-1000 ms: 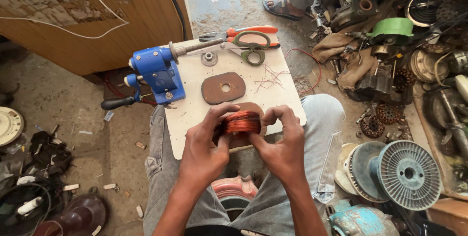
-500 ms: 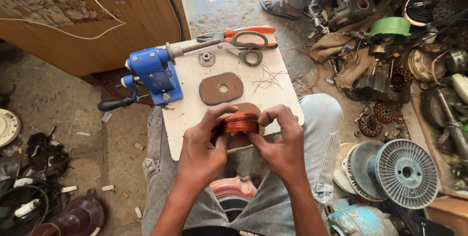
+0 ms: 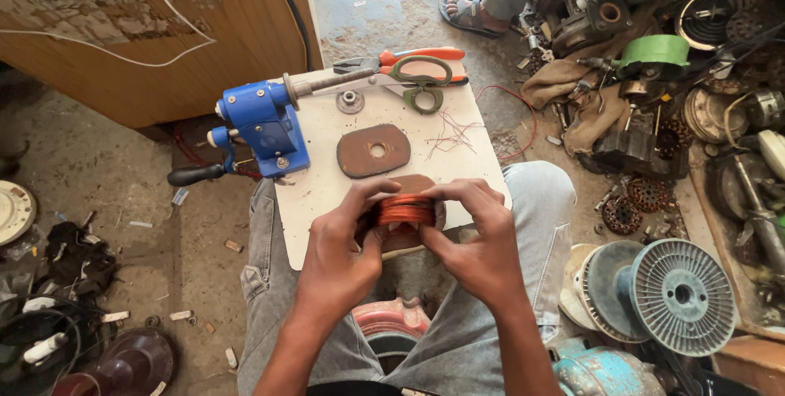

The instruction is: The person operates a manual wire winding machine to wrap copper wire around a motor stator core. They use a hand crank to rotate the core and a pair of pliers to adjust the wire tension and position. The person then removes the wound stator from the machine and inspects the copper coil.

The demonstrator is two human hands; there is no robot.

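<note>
Clearly, the copper wire coil [image 3: 406, 210] was the centre of everything: a tight orange-brown winding on a flat brown former, held just above the near edge of the white board [image 3: 327, 192] that lay across my lap. It sat directly between my two hands, with the winding's axis running roughly away from me, so the wire band faced up toward the camera. My left hand [image 3: 339, 253] was clamped on its left side, thumb and fingers curled over the top; my right hand [image 3: 482, 241] was closed on its right side in the same way, fingertips meeting the wire from above. Neither hand was nearer than the other; both touched it, and I could not tell which carried more of the grip.

Just beyond the coil lay a brown oval plate [image 3: 374, 150] with a centre hole, flat on the board. Farther out, a blue hand winder [image 3: 263, 126] stood at the board's left corner, its shaft pointing right toward orange-handled pliers [image 3: 401, 59] and green-handled scissors [image 3: 421, 89]. Loose wire scraps [image 3: 454, 130] lay to the right. A grey spool [image 3: 679, 296] rested on the floor at my right, well apart, and another person's sandalled foot [image 3: 466, 13] showed at the top.
</note>
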